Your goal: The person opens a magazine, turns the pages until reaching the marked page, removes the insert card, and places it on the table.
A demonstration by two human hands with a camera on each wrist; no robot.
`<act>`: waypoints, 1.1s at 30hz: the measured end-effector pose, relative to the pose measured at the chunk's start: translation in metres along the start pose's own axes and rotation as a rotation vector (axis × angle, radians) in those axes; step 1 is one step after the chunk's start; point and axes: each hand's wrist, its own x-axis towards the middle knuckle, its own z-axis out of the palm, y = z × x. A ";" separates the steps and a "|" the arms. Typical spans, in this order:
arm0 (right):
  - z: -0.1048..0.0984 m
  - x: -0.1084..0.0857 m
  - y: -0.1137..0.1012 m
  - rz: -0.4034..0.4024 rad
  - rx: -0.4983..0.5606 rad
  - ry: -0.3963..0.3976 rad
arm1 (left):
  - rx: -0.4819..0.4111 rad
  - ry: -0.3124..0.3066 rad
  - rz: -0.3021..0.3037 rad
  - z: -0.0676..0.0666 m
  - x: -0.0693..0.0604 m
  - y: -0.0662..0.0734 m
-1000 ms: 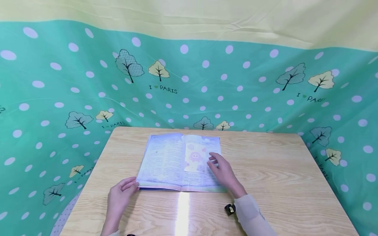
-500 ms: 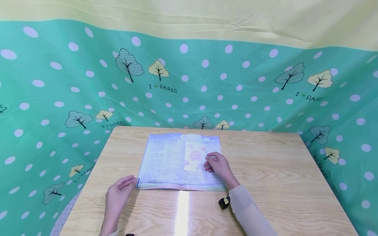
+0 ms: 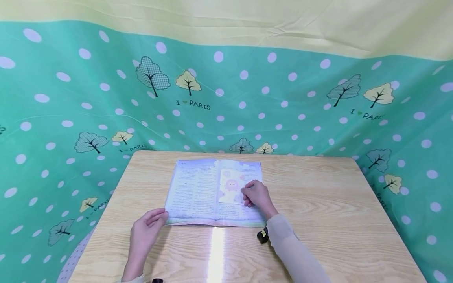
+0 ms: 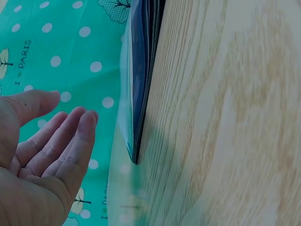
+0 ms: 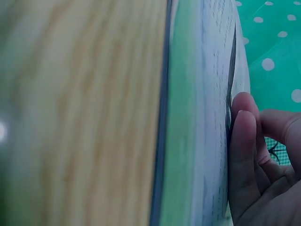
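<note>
An open book lies on the wooden table, its pages full of printed text. On its right page is a pale card with a pink cartoon figure. My right hand pinches the card's right edge between thumb and curled fingers. In the right wrist view a dark gap shows under the card, with the fingertips resting against the page. My left hand is beside the book's lower left corner. The left wrist view shows its fingers loosely bent, holding nothing, apart from the book's edge.
The wooden table extends on both sides of the book. A green dotted curtain with printed trees hangs behind and around it. A small black device sits at the right wrist. A bright reflection streaks the table's front.
My right hand has moved left onto the card's right edge, and its fingers have closed there. The left hand has shifted slightly and stays by the book's corner.
</note>
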 end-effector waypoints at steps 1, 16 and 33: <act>0.000 0.001 -0.001 -0.001 -0.012 0.001 | -0.002 -0.001 0.004 0.000 0.000 0.000; -0.001 0.002 -0.010 -0.026 -0.153 0.004 | -0.081 -0.032 0.004 0.006 0.000 0.005; -0.006 -0.006 -0.009 -0.086 -0.151 0.119 | -0.064 -0.054 0.023 0.011 -0.001 0.007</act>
